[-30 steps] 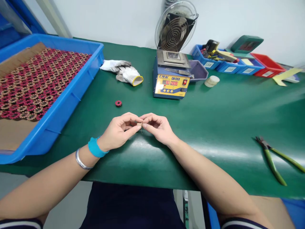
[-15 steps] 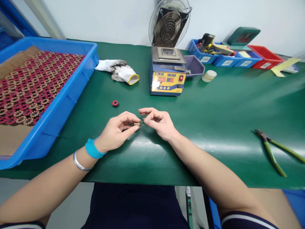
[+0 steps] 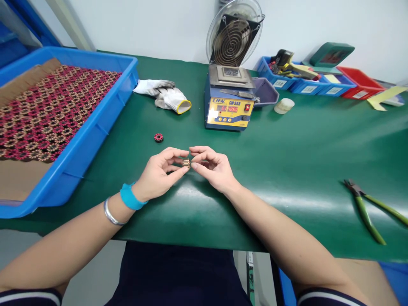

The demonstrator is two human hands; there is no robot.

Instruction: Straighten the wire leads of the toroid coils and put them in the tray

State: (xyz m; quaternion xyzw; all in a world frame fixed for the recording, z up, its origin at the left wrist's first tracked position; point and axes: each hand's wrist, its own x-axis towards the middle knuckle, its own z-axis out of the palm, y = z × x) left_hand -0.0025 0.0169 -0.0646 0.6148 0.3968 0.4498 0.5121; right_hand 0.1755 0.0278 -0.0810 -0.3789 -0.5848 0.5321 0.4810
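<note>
Copper coil pinched in left hand, right hand's fingertips closed together at its edge, red coil set on counter beyond.

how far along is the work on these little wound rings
Already in rows: many rings in the blue tray, perhaps done. In hand: one copper-coloured ring, in the left hand, the right hand beside it. Left, probably: that one and perhaps the loose pink ring.
</note>
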